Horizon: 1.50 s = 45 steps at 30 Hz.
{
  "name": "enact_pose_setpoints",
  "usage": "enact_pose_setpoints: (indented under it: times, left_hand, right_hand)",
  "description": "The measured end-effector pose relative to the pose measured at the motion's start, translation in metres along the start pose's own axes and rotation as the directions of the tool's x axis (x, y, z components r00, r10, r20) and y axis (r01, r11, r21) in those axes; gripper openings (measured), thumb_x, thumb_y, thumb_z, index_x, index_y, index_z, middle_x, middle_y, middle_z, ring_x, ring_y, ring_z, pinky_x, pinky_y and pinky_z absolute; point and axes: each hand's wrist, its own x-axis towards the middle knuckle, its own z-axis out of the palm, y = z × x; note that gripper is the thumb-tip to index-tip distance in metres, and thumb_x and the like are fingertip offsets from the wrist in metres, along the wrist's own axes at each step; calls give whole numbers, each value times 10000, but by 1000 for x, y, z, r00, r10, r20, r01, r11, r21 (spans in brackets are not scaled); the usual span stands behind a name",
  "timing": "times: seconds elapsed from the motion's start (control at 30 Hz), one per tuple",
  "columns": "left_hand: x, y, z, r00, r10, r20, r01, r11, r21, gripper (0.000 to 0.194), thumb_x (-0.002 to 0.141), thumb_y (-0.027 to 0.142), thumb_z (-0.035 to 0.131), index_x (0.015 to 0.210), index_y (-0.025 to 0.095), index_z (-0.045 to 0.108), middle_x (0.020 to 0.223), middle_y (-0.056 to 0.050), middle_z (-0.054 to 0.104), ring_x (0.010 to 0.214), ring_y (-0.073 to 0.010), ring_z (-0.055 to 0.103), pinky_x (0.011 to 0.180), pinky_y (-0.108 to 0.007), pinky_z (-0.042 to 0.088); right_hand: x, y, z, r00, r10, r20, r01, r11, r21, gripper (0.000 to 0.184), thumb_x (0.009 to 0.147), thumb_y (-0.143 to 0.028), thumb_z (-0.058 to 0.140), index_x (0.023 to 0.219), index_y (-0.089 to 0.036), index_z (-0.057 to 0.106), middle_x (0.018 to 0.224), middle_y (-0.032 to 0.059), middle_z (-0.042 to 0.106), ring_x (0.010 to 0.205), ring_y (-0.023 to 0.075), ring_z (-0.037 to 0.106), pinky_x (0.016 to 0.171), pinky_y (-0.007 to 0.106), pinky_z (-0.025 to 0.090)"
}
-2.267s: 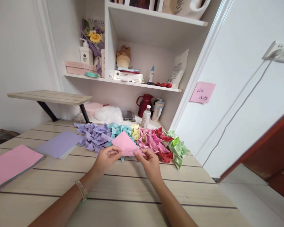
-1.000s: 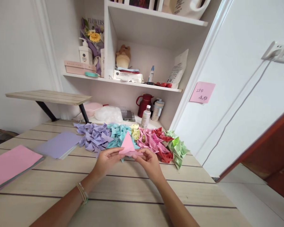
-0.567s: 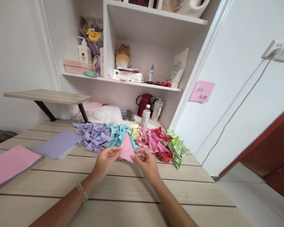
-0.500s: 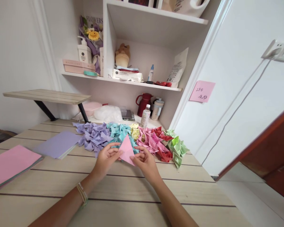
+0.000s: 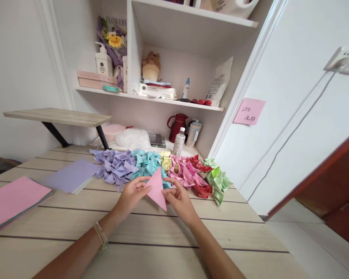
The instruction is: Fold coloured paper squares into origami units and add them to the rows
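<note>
Centrally, a piece of pink paper (image 5: pixel 157 190), folded into a smooth, sharp-pointed triangle with one corner up and another aimed down toward the wearer, is held just above the desk (image 5: pixel 163 260). The left hand (image 5: pixel 133 194) has its grip pinched on the left edge; the right hand (image 5: pixel 178 197) grasps the right edge between thumb and fingers. Beyond it lies a heap of folded paper shapes (image 5: pixel 116 166), running left to right through purple, turquoise, yellow, pink, red and green.

Behind the heap stand a clear bottle (image 5: pixel 178 144) with a white cap, a dark red jug (image 5: pixel 178 128) and a speckled tumbler (image 5: pixel 193 133). A whitish plastic bag (image 5: pixel 133 139) slumps nearby, its contents seemingly too blurred to make out. On the shelf above, one compartment holds a plush toy (image 5: pixel 151 66), a blue-capped bottle (image 5: pixel 186 88) and a white pouch (image 5: pixel 220 82); the left compartment holds a pump bottle (image 5: pixel 104 62) and a pink box (image 5: pixel 95 80).
</note>
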Motion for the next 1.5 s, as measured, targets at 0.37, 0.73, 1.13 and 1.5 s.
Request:
enact_pose_setpoints:
  times: [0.37,0.73,1.13,1.5]
  left_hand:
    - [-3,7,2,995,-101,-7,99,982,-163,412,631,253,746,1002,154,595,803,-50,704,708,-160,635,669,-256,475]
    - [-2,0,1,987,-118,105,131,983,-125,361,675,301,718,1000,175,623,849,-48,684,692,-131,600,622,-219,440]
    - [-3,-1,4,990,-99,102,104,993,-55,348,670,308,717,971,151,642,766,-41,649,586,-101,526,544,-200,408]
    - [-9,-1,7,978,-129,165,157,974,-165,280,659,269,735,905,164,653,839,-55,679,739,-145,607,687,-242,457]
  right_hand:
    - [-3,-6,-6,970,-221,99,242,897,-370,558,743,-204,598,1270,-267,427,1055,73,632,692,135,612,655,286,488]
    - [-3,-11,1,997,70,26,-73,989,128,486,665,-345,725,1094,-203,545,787,20,677,668,140,616,609,255,487]
    - [0,-4,0,995,32,-92,-26,997,67,495,588,-298,773,1019,-131,596,578,-26,638,490,88,519,543,226,422]
    - [-4,-5,3,965,262,-7,-242,901,360,408,555,-306,800,908,-152,666,704,23,688,583,126,615,579,237,484]
